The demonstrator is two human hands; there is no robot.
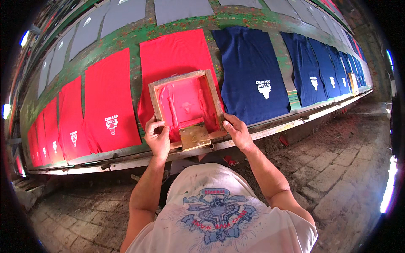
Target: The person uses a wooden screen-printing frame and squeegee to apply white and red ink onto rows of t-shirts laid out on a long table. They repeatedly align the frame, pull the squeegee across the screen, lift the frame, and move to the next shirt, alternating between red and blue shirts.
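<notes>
A wooden screen-printing frame (154, 101) with red ink across its mesh is tilted over a red fabric panel (173, 48). My left hand (157, 140) grips its near left corner, thumb on top. At the near right corner, my right hand (238, 131) holds the side bar between thumb and fingers. A squeegee with a flat wooden handle (195, 137) rests inside the frame against the near bar, its blade end in the red ink. Whether the frame touches the fabric beneath, I cannot tell.
Printed red panels (107, 84) lie in a row to the left, and printed navy panels (249, 63) to the right. Grey panels (122, 19) line the far side of the green, ink-stained table (236, 19). A metal rail (270, 130) edges the table above a brick floor (337, 158).
</notes>
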